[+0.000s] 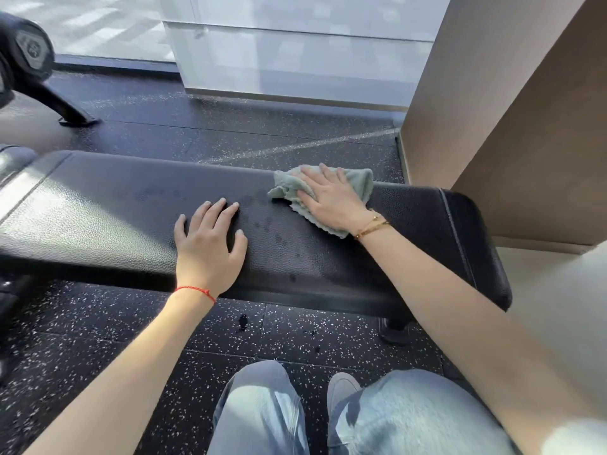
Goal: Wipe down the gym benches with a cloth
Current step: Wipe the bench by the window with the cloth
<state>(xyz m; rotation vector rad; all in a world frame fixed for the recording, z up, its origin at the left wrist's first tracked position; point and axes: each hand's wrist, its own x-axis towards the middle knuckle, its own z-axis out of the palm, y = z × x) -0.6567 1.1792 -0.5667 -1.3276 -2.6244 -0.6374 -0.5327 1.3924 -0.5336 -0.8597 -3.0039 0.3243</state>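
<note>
Right hand [331, 200] fingers are lying flat and slightly spread, pressing down on a pale green cloth [356, 183] without curling round it. The cloth is sitting bunched up at the far edge of the black padded bench [108, 221], toward its right end. Left hand [210, 244] is also lying open, palm down, fingers spread, resting right on the bench pad nearer the middle and holding nothing. Damp spots are showing on the pad between the hands. Speckled black rubber floor [98, 339] underneath, jeans [410, 415] at the bottom.
</note>
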